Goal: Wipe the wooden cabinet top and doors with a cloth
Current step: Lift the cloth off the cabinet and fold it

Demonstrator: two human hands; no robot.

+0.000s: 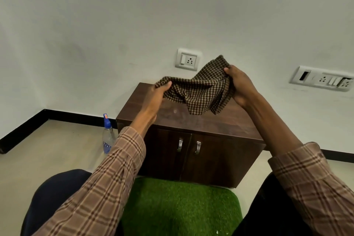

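A low dark wooden cabinet (206,120) stands against the white wall, with two closed doors (220,161) and two metal handles. A brown checked cloth (199,92) hangs above the cabinet top, stretched between both hands. My left hand (155,99) grips its left edge. My right hand (239,84) holds its right edge, raised higher. The cloth's lowest fold hangs just above the top or touches it; I cannot tell which.
A clear spray bottle (107,136) with a blue head stands on the floor left of the cabinet. A green grass-like mat (180,209) lies in front, between my knees. Wall sockets (188,60) sit above the cabinet and at the right (323,79).
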